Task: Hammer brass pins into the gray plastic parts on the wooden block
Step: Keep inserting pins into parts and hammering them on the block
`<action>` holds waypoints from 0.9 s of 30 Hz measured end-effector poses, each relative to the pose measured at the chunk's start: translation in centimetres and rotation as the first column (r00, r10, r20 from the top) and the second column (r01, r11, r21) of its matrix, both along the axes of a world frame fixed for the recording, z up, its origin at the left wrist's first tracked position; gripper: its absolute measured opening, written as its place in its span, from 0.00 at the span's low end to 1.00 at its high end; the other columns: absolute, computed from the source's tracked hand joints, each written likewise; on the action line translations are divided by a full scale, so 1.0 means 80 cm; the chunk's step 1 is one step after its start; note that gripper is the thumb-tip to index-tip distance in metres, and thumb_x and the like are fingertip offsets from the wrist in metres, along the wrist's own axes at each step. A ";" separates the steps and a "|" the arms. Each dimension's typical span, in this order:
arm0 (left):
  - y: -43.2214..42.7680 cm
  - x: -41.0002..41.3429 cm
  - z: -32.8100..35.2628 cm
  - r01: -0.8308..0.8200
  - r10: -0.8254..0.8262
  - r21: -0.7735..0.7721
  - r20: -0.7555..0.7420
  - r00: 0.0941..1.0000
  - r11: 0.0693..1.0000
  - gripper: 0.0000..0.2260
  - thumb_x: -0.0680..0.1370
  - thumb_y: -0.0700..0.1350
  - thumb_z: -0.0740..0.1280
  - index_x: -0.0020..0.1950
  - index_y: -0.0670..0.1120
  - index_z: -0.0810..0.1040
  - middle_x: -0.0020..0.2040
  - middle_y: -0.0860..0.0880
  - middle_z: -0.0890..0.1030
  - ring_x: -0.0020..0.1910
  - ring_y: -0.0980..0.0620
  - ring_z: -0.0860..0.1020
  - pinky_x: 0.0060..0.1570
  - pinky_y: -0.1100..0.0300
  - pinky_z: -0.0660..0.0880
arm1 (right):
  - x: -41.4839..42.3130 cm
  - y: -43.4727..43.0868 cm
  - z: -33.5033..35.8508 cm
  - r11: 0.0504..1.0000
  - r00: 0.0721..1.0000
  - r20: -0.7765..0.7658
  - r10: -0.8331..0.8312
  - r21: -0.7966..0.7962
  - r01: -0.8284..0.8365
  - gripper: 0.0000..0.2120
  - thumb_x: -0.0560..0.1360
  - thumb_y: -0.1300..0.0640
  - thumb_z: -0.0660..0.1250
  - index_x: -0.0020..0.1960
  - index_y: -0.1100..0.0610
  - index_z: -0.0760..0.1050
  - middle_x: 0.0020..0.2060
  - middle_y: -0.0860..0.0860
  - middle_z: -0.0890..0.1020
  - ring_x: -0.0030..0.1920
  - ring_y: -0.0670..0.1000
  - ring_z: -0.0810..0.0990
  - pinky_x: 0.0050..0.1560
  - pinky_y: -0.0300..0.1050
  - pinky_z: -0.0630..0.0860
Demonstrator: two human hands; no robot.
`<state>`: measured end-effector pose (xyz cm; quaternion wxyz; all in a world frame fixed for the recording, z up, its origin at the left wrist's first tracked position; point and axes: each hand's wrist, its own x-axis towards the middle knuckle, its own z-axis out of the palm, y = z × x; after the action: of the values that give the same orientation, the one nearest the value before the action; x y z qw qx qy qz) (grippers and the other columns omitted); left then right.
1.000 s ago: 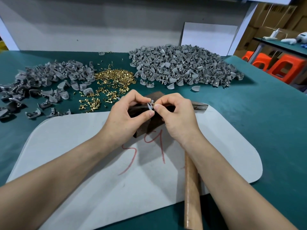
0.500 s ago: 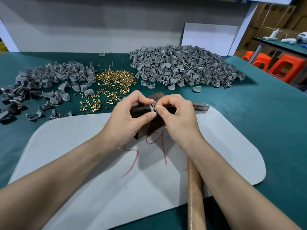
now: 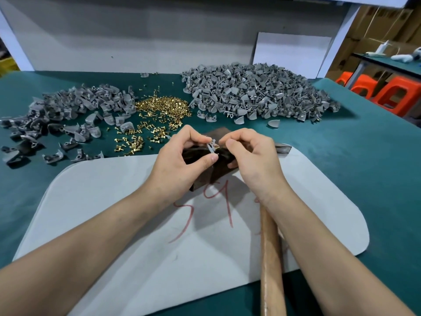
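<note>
A small gray plastic part [image 3: 211, 147] is pinched between thumb and forefinger of my left hand [image 3: 182, 160], just over the dark wooden block [image 3: 218, 172]. My right hand [image 3: 252, 153] meets it from the right, fingertips holding a brass pin [image 3: 216, 146] against the part. The hammer lies under my right forearm, its wooden handle [image 3: 272, 258] running toward me and its metal head [image 3: 283, 148] poking out right of the block. Loose brass pins [image 3: 159, 110] lie heaped beyond the block.
A white mat [image 3: 114, 224] with red marks covers the green table [image 3: 364, 156]. A large heap of gray parts [image 3: 255, 92] sits at the back right, a darker heap [image 3: 63, 115] at the left. Orange stools [image 3: 396, 94] stand off to the right.
Both hands have stayed at the block; the fingers have shifted slightly around the part and pin.
</note>
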<state>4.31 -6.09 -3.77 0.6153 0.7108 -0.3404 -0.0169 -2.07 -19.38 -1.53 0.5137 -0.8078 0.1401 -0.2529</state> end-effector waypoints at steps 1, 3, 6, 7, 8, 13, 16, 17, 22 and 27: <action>-0.001 0.000 0.000 0.003 -0.003 -0.003 -0.005 1.000 1.000 0.10 0.72 0.40 0.73 0.47 0.48 0.74 0.49 0.51 0.83 0.50 0.56 0.81 0.54 0.58 0.75 | 0.000 0.000 0.000 1.000 1.000 -0.002 0.004 -0.017 -0.005 0.12 0.72 0.56 0.64 0.33 0.43 0.77 0.43 0.45 0.81 0.46 0.50 0.81 0.59 0.65 0.70; -0.001 0.000 0.000 0.002 -0.002 -0.009 -0.014 1.000 1.000 0.10 0.70 0.44 0.72 0.47 0.48 0.74 0.48 0.52 0.83 0.49 0.57 0.81 0.54 0.59 0.76 | 0.000 0.001 0.001 0.999 1.000 0.003 0.011 -0.038 -0.011 0.11 0.71 0.55 0.65 0.33 0.42 0.77 0.43 0.45 0.81 0.48 0.50 0.80 0.59 0.66 0.69; -0.002 0.000 -0.001 0.001 -0.002 -0.032 -0.026 1.000 0.999 0.09 0.69 0.44 0.71 0.47 0.49 0.74 0.47 0.52 0.83 0.48 0.58 0.81 0.53 0.61 0.76 | -0.001 0.002 0.000 0.999 0.999 0.026 0.030 -0.039 -0.029 0.11 0.70 0.55 0.68 0.32 0.43 0.77 0.42 0.44 0.79 0.47 0.51 0.80 0.57 0.65 0.71; -0.002 0.000 -0.001 0.003 -0.004 -0.036 -0.029 1.000 0.999 0.09 0.70 0.44 0.72 0.47 0.49 0.74 0.47 0.52 0.83 0.48 0.58 0.81 0.53 0.62 0.76 | -0.001 0.001 0.000 0.998 0.999 0.029 0.036 -0.043 -0.035 0.10 0.70 0.56 0.69 0.32 0.43 0.77 0.41 0.44 0.78 0.47 0.51 0.80 0.57 0.66 0.71; -0.002 0.000 -0.001 0.007 -0.008 -0.037 -0.031 0.999 0.999 0.10 0.70 0.43 0.72 0.47 0.49 0.74 0.47 0.52 0.84 0.48 0.59 0.81 0.52 0.62 0.76 | -0.001 0.000 0.000 0.998 0.999 0.027 0.041 -0.048 -0.040 0.10 0.70 0.56 0.70 0.33 0.43 0.77 0.41 0.43 0.78 0.47 0.50 0.80 0.58 0.66 0.71; -0.001 0.001 -0.002 0.002 -0.002 -0.019 -0.019 1.000 1.000 0.10 0.73 0.37 0.73 0.47 0.49 0.75 0.48 0.51 0.84 0.49 0.58 0.81 0.53 0.61 0.76 | 0.000 -0.006 -0.001 0.996 0.997 0.014 0.075 -0.059 -0.074 0.12 0.71 0.60 0.71 0.35 0.44 0.77 0.42 0.43 0.78 0.48 0.51 0.79 0.57 0.66 0.70; -0.001 0.001 -0.002 -0.013 0.013 -0.014 -0.007 1.000 1.000 0.11 0.73 0.38 0.73 0.47 0.50 0.75 0.48 0.50 0.84 0.49 0.57 0.81 0.53 0.59 0.76 | 0.000 -0.008 -0.001 0.993 0.994 0.027 0.106 -0.056 -0.104 0.13 0.72 0.62 0.71 0.36 0.45 0.77 0.43 0.46 0.78 0.47 0.51 0.79 0.54 0.63 0.74; -0.001 0.001 -0.002 -0.016 0.016 -0.013 -0.004 1.000 1.000 0.11 0.73 0.38 0.73 0.47 0.50 0.75 0.48 0.50 0.84 0.49 0.57 0.81 0.53 0.59 0.76 | 0.000 -0.008 -0.002 0.993 0.993 0.034 0.110 -0.051 -0.108 0.13 0.72 0.62 0.71 0.36 0.46 0.77 0.43 0.47 0.78 0.47 0.51 0.79 0.53 0.62 0.75; -0.001 0.000 -0.002 -0.008 0.008 -0.015 -0.004 1.000 1.000 0.10 0.71 0.41 0.74 0.47 0.50 0.75 0.47 0.51 0.84 0.48 0.58 0.81 0.52 0.63 0.76 | 0.000 -0.010 -0.004 0.995 0.995 0.040 0.095 -0.041 -0.093 0.13 0.71 0.62 0.72 0.35 0.46 0.77 0.42 0.46 0.78 0.47 0.52 0.79 0.55 0.64 0.72; -0.001 0.000 -0.002 -0.001 0.001 -0.020 -0.011 1.000 1.000 0.10 0.70 0.44 0.73 0.47 0.48 0.75 0.47 0.51 0.83 0.47 0.58 0.81 0.50 0.65 0.76 | 0.000 -0.010 -0.004 0.995 0.994 0.037 0.099 -0.037 -0.097 0.12 0.71 0.62 0.72 0.35 0.47 0.78 0.41 0.46 0.78 0.46 0.52 0.79 0.55 0.64 0.73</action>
<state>4.35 -6.21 -3.94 0.6241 0.7048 -0.3369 -0.0172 -2.06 -20.14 -1.81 0.5140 -0.8174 0.0859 -0.2455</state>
